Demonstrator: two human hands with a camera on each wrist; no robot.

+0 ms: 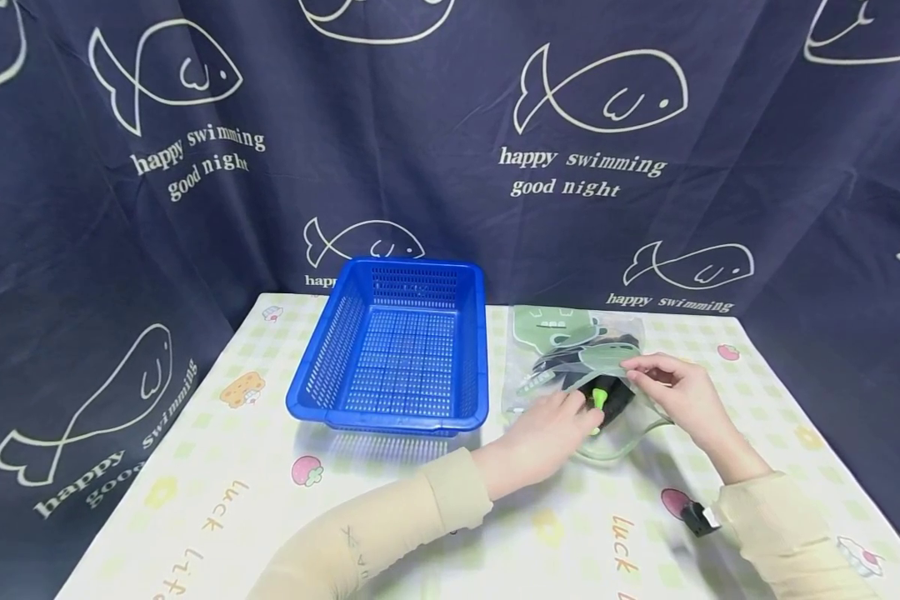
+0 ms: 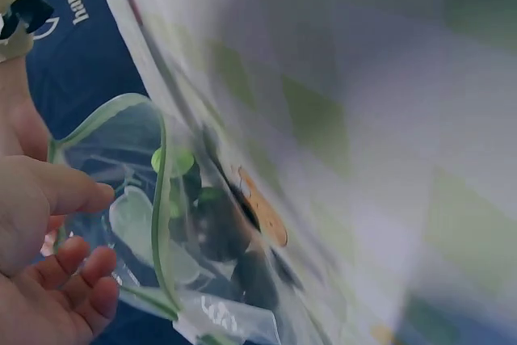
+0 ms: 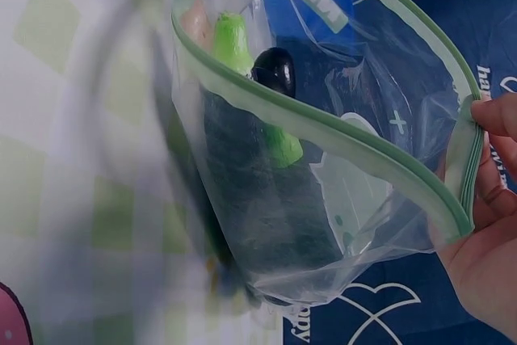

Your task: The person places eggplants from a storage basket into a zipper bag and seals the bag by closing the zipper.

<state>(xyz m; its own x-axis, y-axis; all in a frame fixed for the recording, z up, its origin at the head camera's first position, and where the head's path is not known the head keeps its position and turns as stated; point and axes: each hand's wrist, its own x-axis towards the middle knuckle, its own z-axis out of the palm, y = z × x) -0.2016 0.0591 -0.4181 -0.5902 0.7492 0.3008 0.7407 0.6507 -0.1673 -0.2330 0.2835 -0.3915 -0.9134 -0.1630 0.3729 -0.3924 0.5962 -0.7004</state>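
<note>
A clear zip bag point(image 1: 528, 367) with a green rim and green printed figures lies on the table, its mouth spread wide. Dark, glossy eggplants point(image 3: 276, 70) with bright green stems are inside it. My right hand point(image 1: 686, 404) pinches the bag's rim between thumb and fingers, as the right wrist view also shows. At the near left side of the mouth is my left hand point(image 1: 543, 437), close to a green stem point(image 1: 600, 397). In the left wrist view the left hand's thumb and loosely bent fingers stand apart with nothing visible between them.
A blue perforated basket point(image 1: 311, 412) stands left of the bag. The table wears a checked, printed cloth point(image 1: 225, 492). Behind it hangs a dark blue curtain point(image 1: 435, 150) with white fish. A small black device point(image 1: 697, 518) is at the right wrist.
</note>
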